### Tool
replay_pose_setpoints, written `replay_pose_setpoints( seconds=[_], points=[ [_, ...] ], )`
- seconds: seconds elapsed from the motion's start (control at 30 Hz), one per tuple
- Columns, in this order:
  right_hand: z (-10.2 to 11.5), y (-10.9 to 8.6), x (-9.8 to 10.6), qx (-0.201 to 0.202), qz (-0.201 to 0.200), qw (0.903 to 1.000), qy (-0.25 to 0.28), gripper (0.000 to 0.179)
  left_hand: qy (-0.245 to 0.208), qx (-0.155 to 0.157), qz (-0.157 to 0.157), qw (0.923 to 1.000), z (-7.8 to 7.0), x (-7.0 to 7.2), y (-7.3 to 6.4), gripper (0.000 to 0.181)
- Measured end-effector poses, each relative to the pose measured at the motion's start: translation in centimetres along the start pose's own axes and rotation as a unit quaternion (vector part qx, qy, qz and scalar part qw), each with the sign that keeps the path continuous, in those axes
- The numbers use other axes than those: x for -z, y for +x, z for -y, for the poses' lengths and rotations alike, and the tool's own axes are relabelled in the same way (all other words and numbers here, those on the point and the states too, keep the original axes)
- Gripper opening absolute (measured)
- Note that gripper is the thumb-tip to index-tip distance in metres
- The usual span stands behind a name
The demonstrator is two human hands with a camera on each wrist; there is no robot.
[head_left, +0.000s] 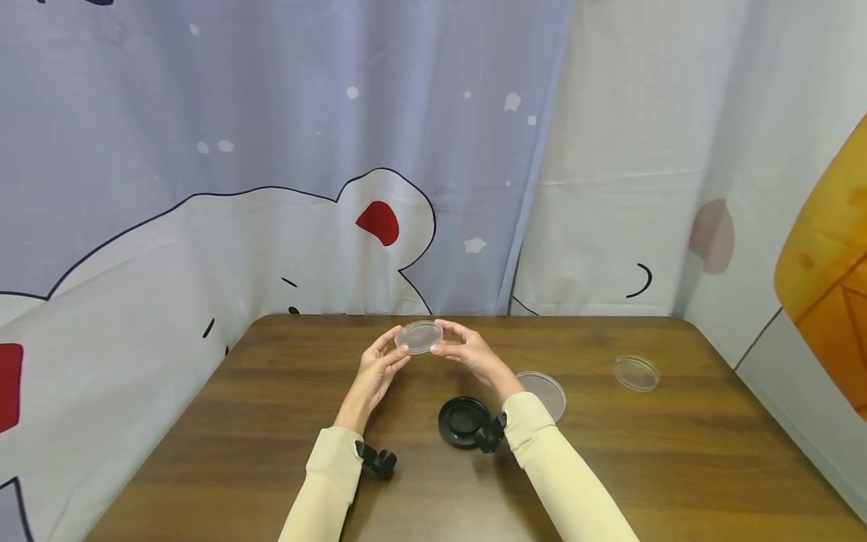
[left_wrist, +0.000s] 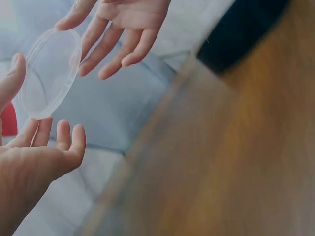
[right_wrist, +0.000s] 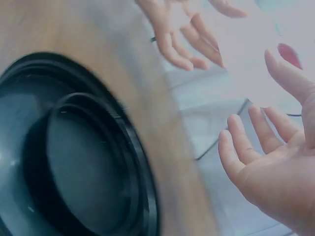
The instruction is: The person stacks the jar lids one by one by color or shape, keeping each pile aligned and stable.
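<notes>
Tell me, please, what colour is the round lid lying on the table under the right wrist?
The lid is black, clearest in the right wrist view.

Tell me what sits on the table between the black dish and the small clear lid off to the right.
In the head view, a larger clear lid lies flat between the black dish and the small clear lid; the right sleeve hides part of it.
</notes>
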State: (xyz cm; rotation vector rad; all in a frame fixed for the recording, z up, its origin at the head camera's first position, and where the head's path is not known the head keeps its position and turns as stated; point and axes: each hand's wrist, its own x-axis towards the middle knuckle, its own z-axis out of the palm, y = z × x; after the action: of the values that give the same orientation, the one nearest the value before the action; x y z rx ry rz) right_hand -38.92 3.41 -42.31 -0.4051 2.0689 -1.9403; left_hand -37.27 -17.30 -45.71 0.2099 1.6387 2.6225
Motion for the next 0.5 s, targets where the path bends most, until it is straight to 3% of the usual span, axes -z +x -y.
replay_pose_setpoints(
  seconds=[0.27, 0.5],
  points=[
    [2.6, -2.6, 2.6, 0.036, -0.02, 0.9991, 0.001, 0.065, -0.017, -0.039, 0.034, 0.9985, -1.4, -4.5, 0.2, 0.064],
    [4.0, -4.8, 5.2, 0.067, -0.029, 0.9972, -0.015, 0.065, -0.017, -0.06, 0.051, 0.9967, -1.7, -8.2, 0.1, 0.068]
  ],
)
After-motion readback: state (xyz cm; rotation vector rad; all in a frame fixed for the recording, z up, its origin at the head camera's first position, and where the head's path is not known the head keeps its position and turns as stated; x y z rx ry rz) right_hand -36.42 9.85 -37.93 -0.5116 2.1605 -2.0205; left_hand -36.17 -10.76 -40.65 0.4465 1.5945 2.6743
